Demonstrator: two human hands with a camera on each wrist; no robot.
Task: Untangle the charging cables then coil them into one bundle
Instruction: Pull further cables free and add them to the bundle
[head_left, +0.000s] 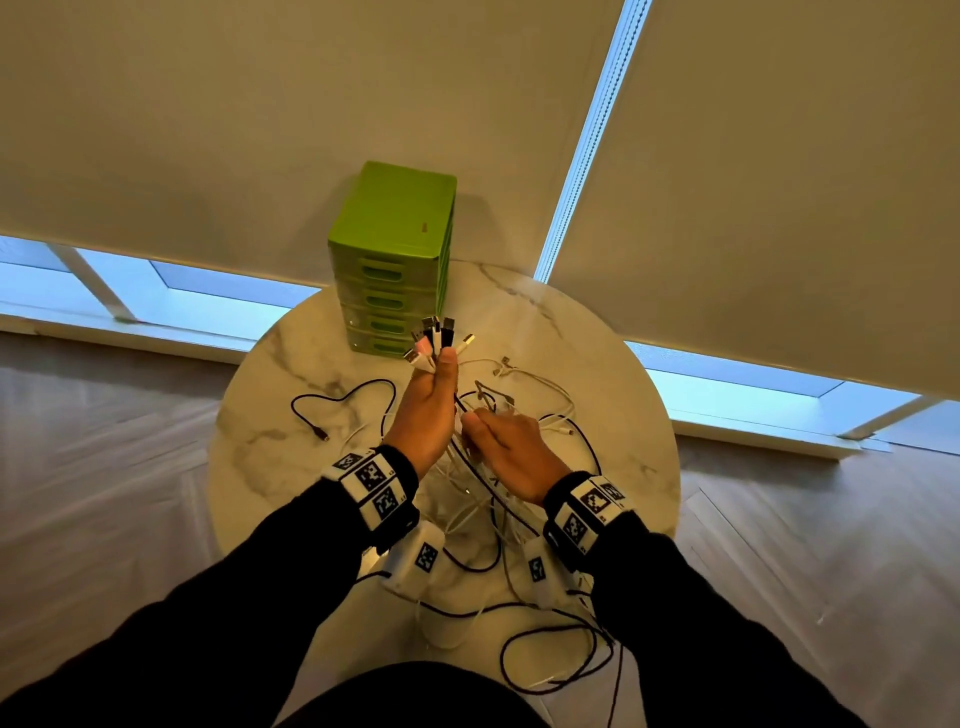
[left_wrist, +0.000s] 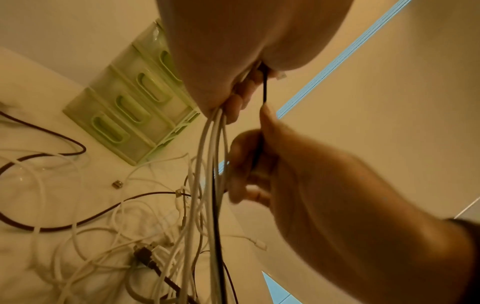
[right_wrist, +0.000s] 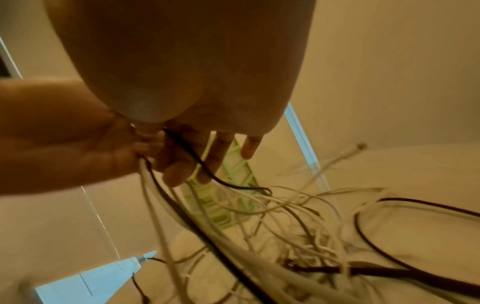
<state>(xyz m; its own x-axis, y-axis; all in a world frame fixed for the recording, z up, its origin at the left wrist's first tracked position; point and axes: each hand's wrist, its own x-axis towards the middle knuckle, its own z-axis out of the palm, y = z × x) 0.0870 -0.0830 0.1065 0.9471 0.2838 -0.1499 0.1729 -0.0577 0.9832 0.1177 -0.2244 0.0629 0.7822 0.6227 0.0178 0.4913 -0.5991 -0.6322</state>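
Several white and black charging cables (head_left: 519, 415) lie tangled on a round marble table (head_left: 270, 415). My left hand (head_left: 439, 364) is raised over the table and grips a bunch of cables (left_wrist: 211, 144), whose plug ends (head_left: 436, 335) fan out above the fist. The strands hang from it down to the heap (left_wrist: 145, 242). Just right of it, my right hand (head_left: 475, 421) pinches one thin black cable (left_wrist: 264, 90) that runs up into the left fist. In the right wrist view this black cable (right_wrist: 202, 164) crosses the right hand's fingers (right_wrist: 182, 172), beside the left hand (right_wrist: 78, 133).
A green set of small drawers (head_left: 395, 249) stands at the table's far edge, just behind the hands. One black cable end loops out to the left (head_left: 343, 395), and another black loop (head_left: 561, 660) hangs over the near right edge. Window blinds rise behind the table.
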